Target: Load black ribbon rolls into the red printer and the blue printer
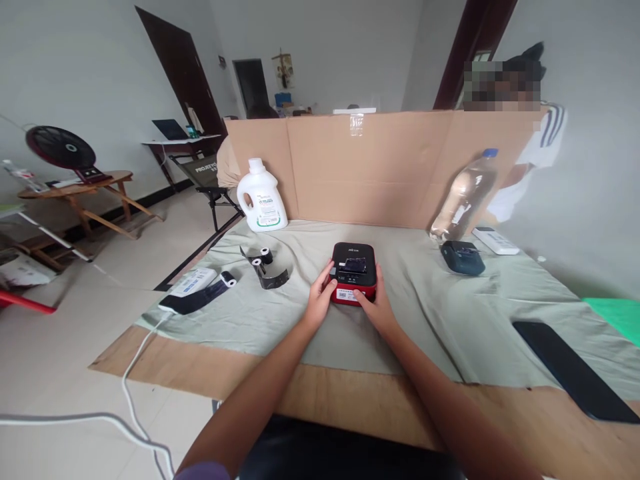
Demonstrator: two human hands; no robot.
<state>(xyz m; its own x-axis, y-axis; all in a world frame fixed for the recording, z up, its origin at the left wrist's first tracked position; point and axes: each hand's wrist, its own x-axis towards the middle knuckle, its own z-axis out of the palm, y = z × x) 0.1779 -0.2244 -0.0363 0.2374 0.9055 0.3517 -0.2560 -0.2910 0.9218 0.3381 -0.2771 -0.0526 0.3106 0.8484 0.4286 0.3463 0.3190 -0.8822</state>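
A small black-and-red label printer point(354, 253) sits on the cloth in the middle of the table, with a dark strip showing at the slot in its top and a white sticker on its near side. My left hand point(321, 293) holds its left side, thumb on the near corner. On the right side, my right hand point(377, 303) grips it too, with the thumb against the near face by the sticker. To the left lie small rolls with black shiny strip point(273, 277) partly unwound. Farther left, another dark strip roll point(213, 291) rests against a white power strip point(193, 285).
A white detergent jug point(263, 200) and a large clear bottle point(465, 197) stand before an upright cardboard panel point(365, 173). On the right are a dark blue device point(463, 258), a white box point(496, 241) and a black phone point(575, 370). A person point(537, 147) is behind the panel.
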